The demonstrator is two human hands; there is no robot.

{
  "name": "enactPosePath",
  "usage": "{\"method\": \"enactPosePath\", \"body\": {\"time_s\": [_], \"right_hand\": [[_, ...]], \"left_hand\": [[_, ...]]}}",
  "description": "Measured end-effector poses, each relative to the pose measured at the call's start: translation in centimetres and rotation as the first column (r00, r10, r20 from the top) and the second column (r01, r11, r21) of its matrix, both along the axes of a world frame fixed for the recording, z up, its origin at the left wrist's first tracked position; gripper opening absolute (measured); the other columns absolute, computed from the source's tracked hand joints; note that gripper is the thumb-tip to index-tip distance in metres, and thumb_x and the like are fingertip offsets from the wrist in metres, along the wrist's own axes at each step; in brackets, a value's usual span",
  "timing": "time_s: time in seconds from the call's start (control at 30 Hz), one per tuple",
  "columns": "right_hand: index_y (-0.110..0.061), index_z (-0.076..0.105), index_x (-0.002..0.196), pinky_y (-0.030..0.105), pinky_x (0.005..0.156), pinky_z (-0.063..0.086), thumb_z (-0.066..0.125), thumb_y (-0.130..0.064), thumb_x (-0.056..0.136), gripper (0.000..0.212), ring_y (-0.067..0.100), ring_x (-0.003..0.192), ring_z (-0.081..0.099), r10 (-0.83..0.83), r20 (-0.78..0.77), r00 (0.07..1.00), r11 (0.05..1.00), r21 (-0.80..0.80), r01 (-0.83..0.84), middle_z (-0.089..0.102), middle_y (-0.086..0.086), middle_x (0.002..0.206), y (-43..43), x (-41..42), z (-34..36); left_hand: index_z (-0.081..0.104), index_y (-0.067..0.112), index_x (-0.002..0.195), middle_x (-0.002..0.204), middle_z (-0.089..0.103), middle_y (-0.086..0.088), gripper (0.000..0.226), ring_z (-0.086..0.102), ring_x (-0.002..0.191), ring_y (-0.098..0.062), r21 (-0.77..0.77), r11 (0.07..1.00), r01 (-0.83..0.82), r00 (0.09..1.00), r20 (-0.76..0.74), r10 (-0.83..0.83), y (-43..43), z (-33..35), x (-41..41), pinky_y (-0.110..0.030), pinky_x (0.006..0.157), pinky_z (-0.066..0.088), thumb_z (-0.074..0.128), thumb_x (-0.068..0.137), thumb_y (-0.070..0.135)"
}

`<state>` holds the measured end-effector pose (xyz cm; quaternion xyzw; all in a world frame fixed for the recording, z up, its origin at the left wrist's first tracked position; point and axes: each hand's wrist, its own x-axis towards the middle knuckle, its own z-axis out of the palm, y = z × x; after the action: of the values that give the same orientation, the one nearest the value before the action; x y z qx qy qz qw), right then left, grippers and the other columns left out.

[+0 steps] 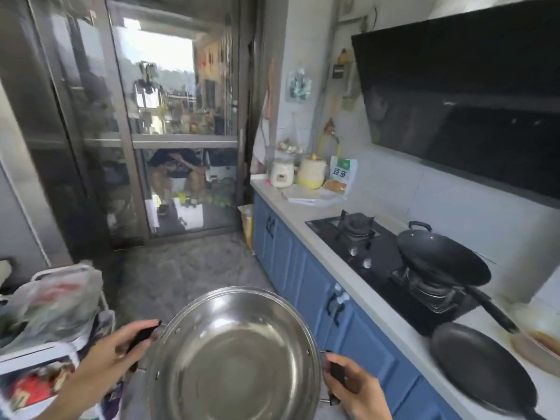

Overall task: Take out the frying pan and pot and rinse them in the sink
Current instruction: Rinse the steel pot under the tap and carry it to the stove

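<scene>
Pot (235,356) of bright steel sits lowest in the frame, carried over the floor with its open, empty bowl facing the camera. Left hand (109,356) curls its fingers (142,327) closed around the black side handle (145,333) on that side; right hand (359,386) does likewise on the opposite handle (337,371). Just to the right, a flat black frying pan (481,369) lies on the pale countertop (306,213) above blue cabinet doors (306,277). Beyond it a dark wok (442,259) rests tilted on the near burner of the gas hob (378,262). Leftward, a white cart (39,353) holds plastic bags (57,301). Farther along the counter stand a small white cooker (282,173) and a yellow jar (311,174). Glass doors (169,116) close off the far end.
</scene>
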<state>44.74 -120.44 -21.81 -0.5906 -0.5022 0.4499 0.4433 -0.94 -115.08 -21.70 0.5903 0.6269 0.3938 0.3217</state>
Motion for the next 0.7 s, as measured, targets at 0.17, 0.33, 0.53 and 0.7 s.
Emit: {"method": "enactPosePath", "body": {"time_s": [0.17, 0.33, 0.53, 0.7], "right_hand": [[-0.022, 0.079, 0.087, 0.01, 0.063, 0.054, 0.087, 0.001, 0.071, 0.029, 0.004, 0.062, 0.07, -0.187, 0.026, 0.982, 0.982, 0.009, 0.186, 0.08, 0.006, 0.086, 12.1, 1.1, -0.1], [-0.015, 0.077, 0.099, 0.017, 0.076, 0.059, 0.086, -0.001, 0.074, 0.03, 0.013, 0.081, 0.077, -0.222, 0.049, 0.974, 0.972, -0.063, 0.225, 0.081, 0.001, 0.088, 24.4, 2.3, -0.2], [-0.018, 0.078, 0.098, 0.016, 0.065, 0.057, 0.077, 0.012, 0.078, 0.036, 0.008, 0.072, 0.075, -0.307, 0.095, 0.947, 0.946, -0.078, 0.314, 0.081, 0.0, 0.083, 38.2, 3.8, -1.6], [-0.011, 0.074, 0.107, 0.023, 0.06, 0.059, 0.073, 0.013, 0.082, 0.034, 0.007, 0.066, 0.072, -0.364, 0.023, 0.931, 0.926, -0.101, 0.364, 0.08, 0.012, 0.092, 51.4, 6.4, -4.9]], "left_hand": [[0.071, 0.042, 0.12, 0.115, 0.077, 0.01, 0.034, 0.07, 0.096, -0.011, 0.065, 0.986, 0.154, 0.985, 0.072, -0.159, 16.6, -0.5, 2.0, -0.023, 0.08, 0.057, 0.072, 0.086, 0.041], [0.07, 0.044, 0.119, 0.116, 0.076, 0.015, 0.033, 0.071, 0.104, -0.006, -0.018, 0.961, 0.277, 0.957, 0.096, -0.274, 32.7, -0.5, 3.9, -0.023, 0.078, 0.059, 0.07, 0.095, 0.021], [0.067, 0.032, 0.122, 0.111, 0.076, 0.009, 0.031, 0.07, 0.086, -0.002, -0.067, 0.936, 0.346, 0.938, 0.01, -0.346, 50.4, -0.7, 7.6, -0.021, 0.072, 0.056, 0.063, 0.1, 0.011], [0.066, 0.035, 0.121, 0.106, 0.075, 0.002, 0.031, 0.071, 0.095, -0.02, -0.078, 0.918, 0.388, 0.918, -0.055, -0.392, 66.4, -2.4, 12.3, -0.024, 0.066, 0.058, 0.06, 0.102, 0.012]]}}
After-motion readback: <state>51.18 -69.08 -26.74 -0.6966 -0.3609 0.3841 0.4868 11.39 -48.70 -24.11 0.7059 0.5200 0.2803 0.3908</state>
